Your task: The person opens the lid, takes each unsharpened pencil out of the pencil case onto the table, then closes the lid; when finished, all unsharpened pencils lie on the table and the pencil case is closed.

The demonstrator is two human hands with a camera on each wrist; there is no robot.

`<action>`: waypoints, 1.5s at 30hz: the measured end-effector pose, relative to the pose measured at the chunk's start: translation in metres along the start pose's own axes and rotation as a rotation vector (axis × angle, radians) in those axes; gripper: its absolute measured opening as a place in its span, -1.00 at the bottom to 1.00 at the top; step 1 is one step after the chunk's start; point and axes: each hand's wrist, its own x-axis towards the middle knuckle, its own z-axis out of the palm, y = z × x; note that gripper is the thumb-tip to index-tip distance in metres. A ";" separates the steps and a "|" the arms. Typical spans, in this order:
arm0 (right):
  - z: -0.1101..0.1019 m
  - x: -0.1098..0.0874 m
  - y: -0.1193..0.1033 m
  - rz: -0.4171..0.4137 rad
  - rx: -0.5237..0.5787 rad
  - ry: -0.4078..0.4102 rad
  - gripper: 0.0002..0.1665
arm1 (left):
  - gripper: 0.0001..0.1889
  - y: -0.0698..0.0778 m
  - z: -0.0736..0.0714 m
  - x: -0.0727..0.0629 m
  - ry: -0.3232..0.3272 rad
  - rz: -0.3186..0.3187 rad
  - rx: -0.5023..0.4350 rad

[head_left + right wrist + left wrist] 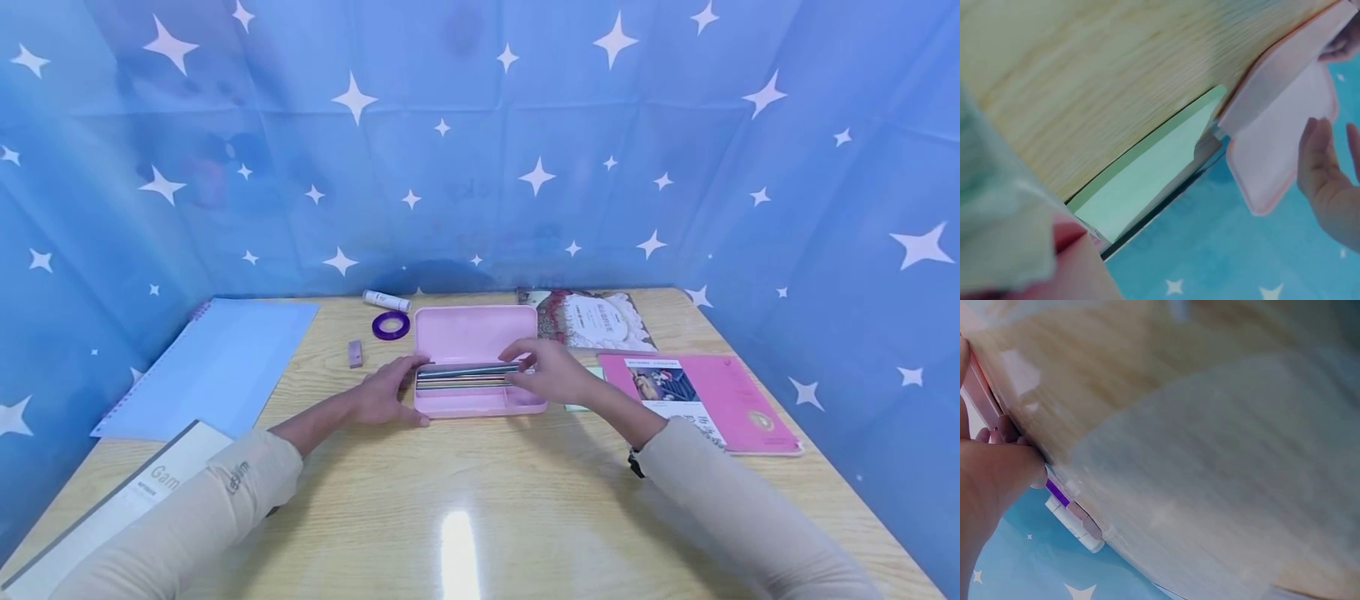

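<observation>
A pink pencil case (pixel 480 406) lies on the table with its lid (pixel 476 333) raised toward the back. Several colored pencils (pixel 461 377) lie lengthwise in its rear compartment. My left hand (pixel 384 392) grips the case's left end, thumb at the front corner and fingers toward the hinge side. Over the right part of the case is my right hand (pixel 551 372), its thumb and fingers apart near the pencils' right ends. In the right wrist view, that hand (pixel 1329 181) shows loosely bent fingers with nothing visible between them. The left wrist view catches only the case's edge (pixel 982 394).
Left of the case are a purple tape roll (pixel 391 326), a white tube (pixel 386 301) and a small lilac block (pixel 355 353). Blue sheets (pixel 225 358) and a white notebook (pixel 127 508) lie further left. At right are a pink book (pixel 750 408), a patterned book (pixel 600 321) and pale green paper (pixel 1147 175).
</observation>
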 end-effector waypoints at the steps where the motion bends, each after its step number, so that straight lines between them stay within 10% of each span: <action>1: 0.000 0.001 0.000 -0.004 -0.003 -0.001 -0.66 | 0.07 0.000 0.000 0.000 0.000 -0.002 0.000; 45: 0.000 0.032 0.020 0.082 -0.191 -0.143 -0.87 | 0.01 -0.003 0.001 0.002 -0.013 -0.028 -0.018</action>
